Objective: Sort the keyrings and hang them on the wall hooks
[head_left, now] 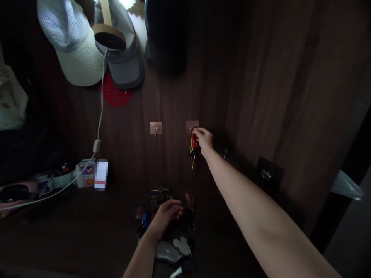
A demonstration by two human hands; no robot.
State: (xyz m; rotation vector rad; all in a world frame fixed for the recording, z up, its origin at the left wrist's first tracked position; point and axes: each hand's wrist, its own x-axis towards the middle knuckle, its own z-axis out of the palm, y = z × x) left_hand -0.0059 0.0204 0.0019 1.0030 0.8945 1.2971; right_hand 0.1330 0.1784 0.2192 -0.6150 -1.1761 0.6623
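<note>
Up on the dark wood panel (246,77), the right hand (203,139) reaches to a small square adhesive hook plate (192,126), its fingers (197,132) pinched narrow at the top of a bunch of red and yellow key tags (193,152) hanging just below the plate. They look closed on the top of the bunch, though the hand hides whether its ring sits on the hook or only beside it. A matching hook plate (155,128) is fixed to the panel a little to the left.

Below, on the dark counter (72,235), the left hand (165,216) lies over a heap of keys and fobs (159,195), its fingers (176,210) loosely curled; whether they hold anything, I cannot tell. A grey fob (167,251) and a pale mouse-eared fob (182,247) lie just past the wrist.

If the ring is only partly over the hook, the weight of the bunch could drag it free once the grip eases, dropping it onto the heap, where it could tangle. A sideways tug could also peel the plate away, as it appears to rely on its sticky backing alone. The dim light hides the hook's tip, so a ring could seem seated when it is not. Down on the counter, a careless shift of the left hand could scatter the loose keys
</note>
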